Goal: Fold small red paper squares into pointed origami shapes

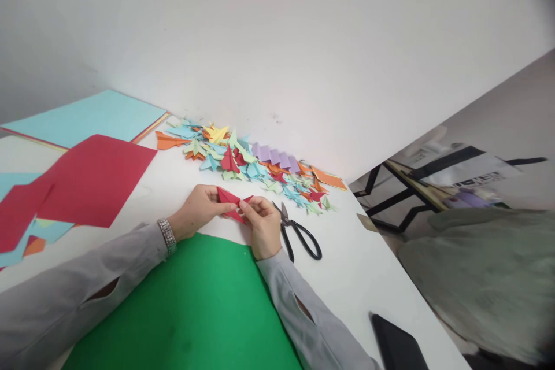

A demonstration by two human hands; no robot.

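Red folded paper [227, 197] we hold above the table [347, 266], toward its far edge; our left hand [199, 211] and our right hand [263, 225] both pinch it between nearly closed fingers. Scissors [288, 222] lie just beside the right hand.

White wall [269, 34], faintly smudged low down, rises behind far edge of white tabletop [359, 266]. Past far right corner: black-framed furniture [392, 201], blurred. Beyond right edge: grey-green cloth [477, 277], support not discernible. Light is soft, diffuse; wall dims leftward.
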